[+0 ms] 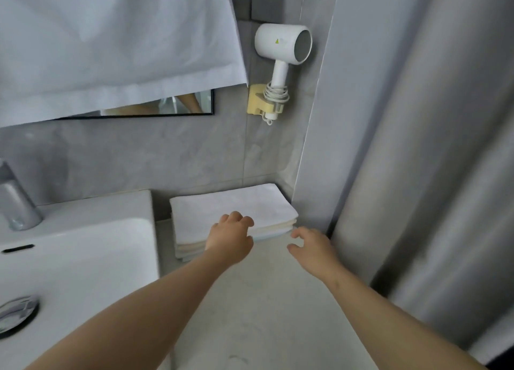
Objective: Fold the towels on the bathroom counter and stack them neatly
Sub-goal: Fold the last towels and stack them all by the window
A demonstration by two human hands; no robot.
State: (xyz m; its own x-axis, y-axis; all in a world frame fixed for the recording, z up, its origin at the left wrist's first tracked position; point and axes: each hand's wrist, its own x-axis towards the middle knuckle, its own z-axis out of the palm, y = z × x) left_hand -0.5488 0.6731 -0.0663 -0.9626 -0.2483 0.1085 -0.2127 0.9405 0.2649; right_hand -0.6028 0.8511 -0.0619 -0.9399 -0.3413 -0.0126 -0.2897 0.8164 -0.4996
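Folded white towels are stacked [230, 205] at the back right of the counter [264, 300], set between the sink [83, 258] and the wall corner. Edges are roughly lined up, and several layers are seen at the front right corner.

Left hand [230, 236] is laid on the stack's front edge, palm down, with the fingers bent and their tips on the top towel. The thumb is hidden, so a grip cannot be told from a mere press.

Right hand [311, 247] is held just beside the stack's front right corner, above the counter. Its fingers are loosely curled and spread, and nothing is held. Contact with the towels cannot be confirmed.

A faucet [16, 202] is seen at far left and the drain [16, 311] at the lower left edge. A white dryer [281, 44] is hung on the wall in a yellow holder [258, 99], cord coiled round its handle. A pale cloth [111, 41] is draped over most of the mirror [167, 106] — only a bottom strip is left showing.
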